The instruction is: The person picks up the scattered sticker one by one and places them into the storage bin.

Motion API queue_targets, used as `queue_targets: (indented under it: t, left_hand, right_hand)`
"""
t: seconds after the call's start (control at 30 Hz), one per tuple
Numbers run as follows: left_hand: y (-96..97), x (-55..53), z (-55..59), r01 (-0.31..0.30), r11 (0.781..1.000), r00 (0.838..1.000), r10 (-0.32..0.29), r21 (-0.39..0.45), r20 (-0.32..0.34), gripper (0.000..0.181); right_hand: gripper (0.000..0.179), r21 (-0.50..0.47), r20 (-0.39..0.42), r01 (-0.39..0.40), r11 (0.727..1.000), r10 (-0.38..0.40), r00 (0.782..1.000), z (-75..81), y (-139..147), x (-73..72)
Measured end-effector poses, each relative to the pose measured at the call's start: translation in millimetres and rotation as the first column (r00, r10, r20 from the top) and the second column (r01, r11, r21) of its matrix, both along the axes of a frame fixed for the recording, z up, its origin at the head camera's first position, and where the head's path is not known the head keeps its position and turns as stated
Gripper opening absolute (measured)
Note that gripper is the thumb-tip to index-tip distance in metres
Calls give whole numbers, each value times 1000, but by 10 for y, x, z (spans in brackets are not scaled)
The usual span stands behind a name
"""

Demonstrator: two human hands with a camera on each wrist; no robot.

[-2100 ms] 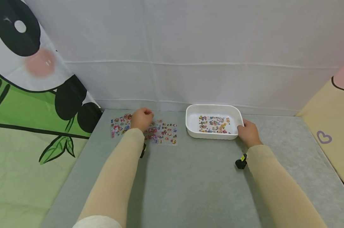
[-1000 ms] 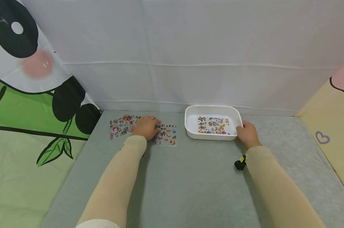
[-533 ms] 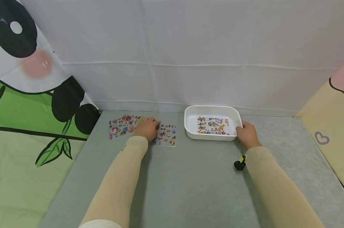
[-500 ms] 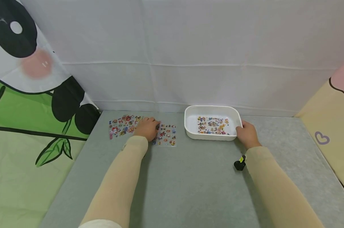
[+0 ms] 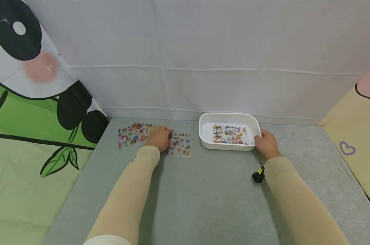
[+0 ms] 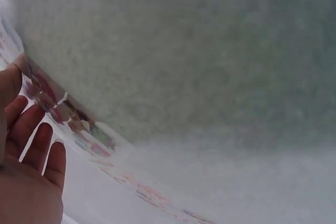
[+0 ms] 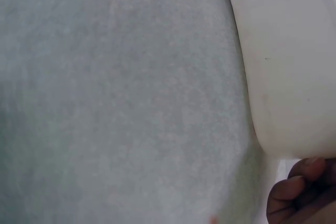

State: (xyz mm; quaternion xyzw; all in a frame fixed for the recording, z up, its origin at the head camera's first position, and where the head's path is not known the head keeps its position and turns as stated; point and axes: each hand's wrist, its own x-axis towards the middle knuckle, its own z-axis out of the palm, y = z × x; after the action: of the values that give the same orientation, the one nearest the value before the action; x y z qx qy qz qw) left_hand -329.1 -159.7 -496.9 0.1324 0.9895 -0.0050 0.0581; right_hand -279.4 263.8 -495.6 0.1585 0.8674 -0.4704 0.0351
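In the head view my left hand (image 5: 158, 137) is over the clear sticker sheets, between a left sheet (image 5: 132, 134) and a right sheet (image 5: 180, 144), both dotted with small colourful figures. The left wrist view has the thumb and forefinger of this hand pinching the edge of a sticker sheet (image 6: 79, 119), while the other fingers stay loosely bent. My right hand (image 5: 267, 144) grips the right end of a white plastic tray (image 5: 226, 147). Another sticker sheet (image 5: 229, 134) lies flat inside it. Curled right fingers (image 7: 307, 169) show beside the tray's corner in the right wrist view.
The grey tabletop (image 5: 209, 190) meets a white cloth backdrop (image 5: 185, 85) just behind the tray. A printed green and white cloth (image 5: 25, 112) hangs at the left, a yellow one (image 5: 353, 136) at the right. A black wrist camera (image 5: 258, 176) sits by the right cuff.
Since two seconds ago my left hand has shifted right and down onto the sticker sheets, then stayed almost still. The right hand and tray have not visibly moved.
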Motion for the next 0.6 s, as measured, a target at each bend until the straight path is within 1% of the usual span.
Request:
queue_targets:
  t: [0.13, 0.27, 0.4, 0.6]
  left_hand:
    - [9, -11, -2, -12, 1000, 1000, 12, 13, -7, 46]
    - [19, -15, 21, -14, 1000, 1000, 14, 27, -22, 45]
    - [28, -21, 39, -18, 999, 1000, 19, 48, -22, 44]
    - [27, -27, 20, -32, 997, 999, 34, 64, -18, 42]
  right_hand:
    - [53, 5, -7, 0, 1000, 0, 1000, 7, 9, -1]
    - [53, -12, 1, 5, 1000, -5, 1000, 29, -2, 1]
    - [54, -15, 6, 8, 1000, -8, 1000, 35, -12, 0]
    - [54, -5, 1, 5, 1000, -5, 1000, 22, -7, -1]
